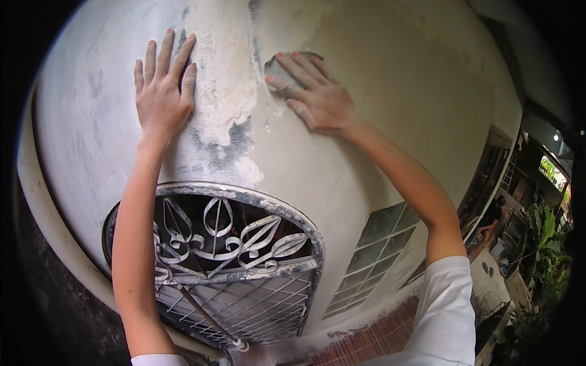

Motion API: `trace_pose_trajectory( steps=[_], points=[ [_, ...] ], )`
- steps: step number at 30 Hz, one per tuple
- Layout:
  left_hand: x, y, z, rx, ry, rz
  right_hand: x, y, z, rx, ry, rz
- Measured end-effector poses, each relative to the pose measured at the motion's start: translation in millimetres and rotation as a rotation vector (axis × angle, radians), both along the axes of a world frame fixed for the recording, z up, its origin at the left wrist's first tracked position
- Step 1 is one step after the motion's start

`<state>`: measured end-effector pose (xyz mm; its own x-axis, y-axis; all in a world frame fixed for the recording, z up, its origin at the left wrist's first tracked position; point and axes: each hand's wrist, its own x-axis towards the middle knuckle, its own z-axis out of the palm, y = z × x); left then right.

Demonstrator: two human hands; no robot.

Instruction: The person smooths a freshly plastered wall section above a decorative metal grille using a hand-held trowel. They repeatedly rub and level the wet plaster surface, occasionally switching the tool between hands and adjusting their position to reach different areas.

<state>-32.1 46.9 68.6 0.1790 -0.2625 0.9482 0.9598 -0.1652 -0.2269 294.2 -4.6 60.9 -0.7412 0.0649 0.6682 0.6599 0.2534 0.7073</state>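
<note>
Above an arched grille [238, 277], I apparently smoothed the wall [421, 97], left hand [162, 104] spread flat, right hand [322, 100] pressing a grey sheet [278, 70]; the next stroke seemingly wanted even pressure.

I am monitoring the left hand [163, 100] resting, fingers [163, 56] spread, on the wall [403, 91]; the right hand [323, 97] is pressing a gray sheet [279, 71] against it. Below, an ornate grille [244, 276] is spanning an arched opening [244, 193].
</note>
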Motion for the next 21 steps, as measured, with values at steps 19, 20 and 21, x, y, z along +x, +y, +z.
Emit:
trace_pose_trajectory(
  steps=[19, 20, 21],
  points=[
    [-31, -26, -15, -0.173, -0.117, -0.07, -66, 8, -96, -0.058, 0.003, -0.041],
    [-35, -28, -15, -0.172, -0.101, -0.064, -65, 5, -108, -0.178, -0.203, -0.085],
    [-42, -29, -15, -0.161, -0.055, -0.062, -55, 0, -111, -0.281, -0.347, -0.103]
  ],
)
